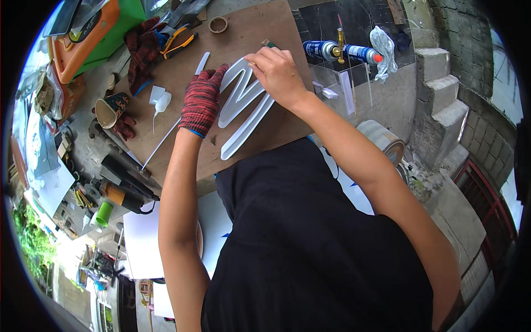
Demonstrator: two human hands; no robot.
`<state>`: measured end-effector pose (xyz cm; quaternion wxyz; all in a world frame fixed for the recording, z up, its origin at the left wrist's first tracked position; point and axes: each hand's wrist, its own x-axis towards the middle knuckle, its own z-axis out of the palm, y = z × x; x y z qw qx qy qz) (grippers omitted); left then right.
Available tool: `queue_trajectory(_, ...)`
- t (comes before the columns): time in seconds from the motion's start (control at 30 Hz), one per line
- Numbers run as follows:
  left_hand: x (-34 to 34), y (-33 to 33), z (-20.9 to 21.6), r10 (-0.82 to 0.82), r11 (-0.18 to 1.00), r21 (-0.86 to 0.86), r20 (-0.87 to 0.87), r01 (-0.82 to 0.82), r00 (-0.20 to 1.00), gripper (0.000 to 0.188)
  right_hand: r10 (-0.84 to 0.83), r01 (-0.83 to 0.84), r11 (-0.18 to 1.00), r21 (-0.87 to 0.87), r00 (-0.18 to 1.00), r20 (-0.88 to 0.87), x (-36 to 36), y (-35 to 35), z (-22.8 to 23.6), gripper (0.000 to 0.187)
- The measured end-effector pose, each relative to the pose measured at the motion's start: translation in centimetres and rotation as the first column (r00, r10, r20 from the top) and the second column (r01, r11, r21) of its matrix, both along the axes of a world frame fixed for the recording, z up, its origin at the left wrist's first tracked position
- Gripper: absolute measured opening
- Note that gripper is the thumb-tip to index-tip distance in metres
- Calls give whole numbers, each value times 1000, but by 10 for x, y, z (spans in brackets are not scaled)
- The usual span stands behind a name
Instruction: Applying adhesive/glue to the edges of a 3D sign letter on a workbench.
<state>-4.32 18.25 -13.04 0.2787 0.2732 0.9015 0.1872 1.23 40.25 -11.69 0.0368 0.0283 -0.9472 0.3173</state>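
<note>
Head view: our right hand pinches the white zigzag piece over the brown surface; our gloved left hand adjoins it, grip unclear. We're seemingly positioning it; steady support seems needed next.

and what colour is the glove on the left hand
Mottled red and black: the glove has a blue cuff edge, clearest in the head view.
</note>
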Motion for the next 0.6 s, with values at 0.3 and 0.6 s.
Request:
queue_trajectory(0.3, 0, -2, -12, 33, 999, 39, -3, -33, 999, 66, 114, -114, 993, 31, 993, -15, -9, 11, -9, 13)
queue_trajectory(0.6, 2, 0, -9, 37, 999, 38, -74, -34, 997, 60, 209, -205, 977, 64, 977, -49, -16, 18, -9, 14)
